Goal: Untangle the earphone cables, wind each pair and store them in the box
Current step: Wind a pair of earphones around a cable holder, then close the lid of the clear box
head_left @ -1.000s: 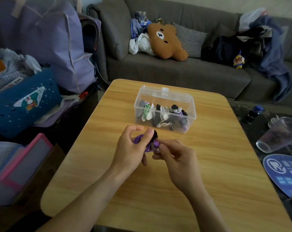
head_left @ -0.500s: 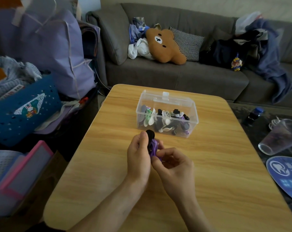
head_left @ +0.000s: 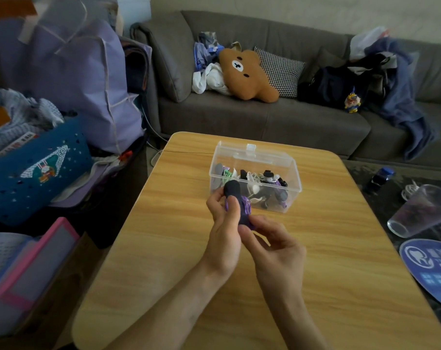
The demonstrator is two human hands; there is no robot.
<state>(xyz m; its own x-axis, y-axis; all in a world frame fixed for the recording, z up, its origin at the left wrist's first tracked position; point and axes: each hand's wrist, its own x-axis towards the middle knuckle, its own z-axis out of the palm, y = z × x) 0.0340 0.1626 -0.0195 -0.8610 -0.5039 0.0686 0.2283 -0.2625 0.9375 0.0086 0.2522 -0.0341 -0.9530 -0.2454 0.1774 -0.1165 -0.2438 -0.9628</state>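
Since the earlier frame I note the purple earphone bundle [head_left: 244, 210] turned upright, left hand [head_left: 224, 228] gripping it, right hand [head_left: 272, 246] pinching its lower end to secure the winding.

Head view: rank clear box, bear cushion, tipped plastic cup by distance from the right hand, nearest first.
From the right hand:
1. Clear box, just beyond it on the table.
2. Tipped plastic cup, off to the right, beside the table.
3. Bear cushion, far back on the sofa.

Single head cam, looks fwd and down, table [head_left: 315, 248] close, sofa [head_left: 239, 117] beyond, edges prob. warped
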